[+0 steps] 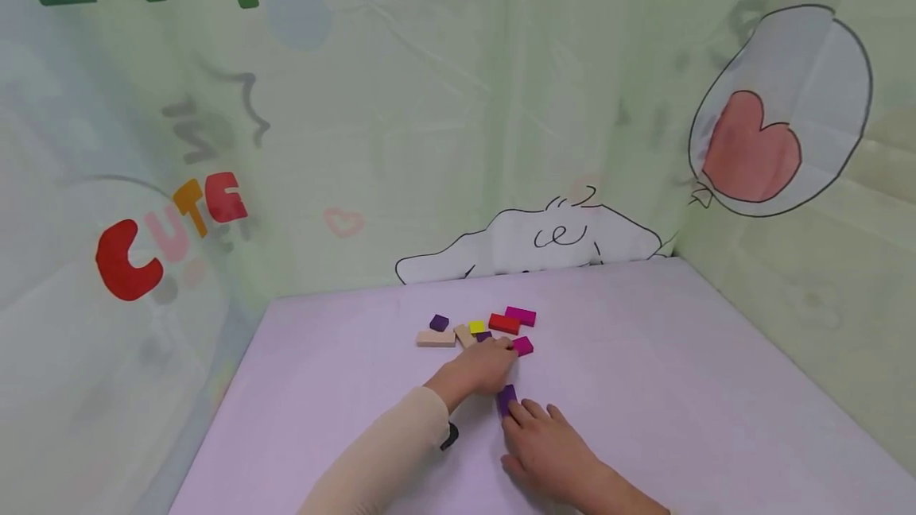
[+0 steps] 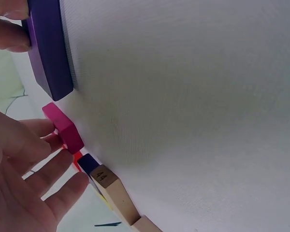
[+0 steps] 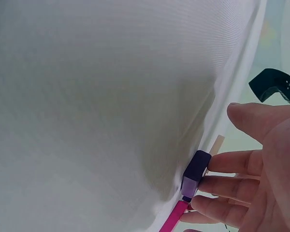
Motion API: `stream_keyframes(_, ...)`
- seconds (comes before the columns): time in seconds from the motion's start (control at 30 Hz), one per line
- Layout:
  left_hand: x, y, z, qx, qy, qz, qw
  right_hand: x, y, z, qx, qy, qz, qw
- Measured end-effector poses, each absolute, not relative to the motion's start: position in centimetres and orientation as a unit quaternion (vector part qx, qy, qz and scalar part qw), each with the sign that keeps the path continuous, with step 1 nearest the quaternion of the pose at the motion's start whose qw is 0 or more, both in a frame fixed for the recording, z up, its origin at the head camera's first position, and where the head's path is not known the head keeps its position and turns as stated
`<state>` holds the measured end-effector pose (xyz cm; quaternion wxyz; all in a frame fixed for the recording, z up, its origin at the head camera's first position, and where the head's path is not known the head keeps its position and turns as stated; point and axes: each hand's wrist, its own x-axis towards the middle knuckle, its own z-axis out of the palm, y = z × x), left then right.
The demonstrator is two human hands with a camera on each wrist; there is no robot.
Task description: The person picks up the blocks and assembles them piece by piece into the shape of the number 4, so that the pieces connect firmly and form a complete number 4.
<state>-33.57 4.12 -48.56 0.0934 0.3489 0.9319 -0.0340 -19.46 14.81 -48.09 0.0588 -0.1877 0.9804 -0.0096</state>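
Stretched out over the table, my left hand [image 1: 492, 364] has its fingertips at a magenta block [image 1: 523, 346]. In the left wrist view its fingers lie fairly straight behind that magenta block [image 2: 64, 128], with the thumb apart from it. Nearer me is a purple block [image 1: 506, 400], just below the left hand in the head view. My right hand [image 1: 547, 447] touches the purple block with its fingertips. The right wrist view shows those fingers extended along one side of the purple block [image 3: 195, 171], the thumb held well away.
Past the left hand lie a red block [image 1: 504, 324], another magenta block [image 1: 521, 315], a yellow block [image 1: 476, 327], a beige block [image 1: 436, 338] and a dark purple block [image 1: 440, 323]. Printed curtains [image 1: 429, 125] stand around the lilac tabletop [image 1: 343, 372].
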Motion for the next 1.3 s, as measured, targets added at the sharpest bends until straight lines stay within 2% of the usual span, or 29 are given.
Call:
stream_keyframes(0.43,-33.0,3.1,-47.0,0.36,0.928,-0.014,0.094,-19.4,15.1,-48.0,-0.195,0.98,-0.004,0.045)
stream_keyframes(0.93,-33.0,2.9,-48.3,0.374,0.924,-0.046,0.059,-19.4,15.1,-48.1,-0.189,0.98,-0.008,0.055)
stream_keyframes(1.3,-33.0,2.4,-47.7,0.381,0.922,-0.035,0.055,-19.3,15.2,-48.1,-0.192,0.98,-0.017,0.054)
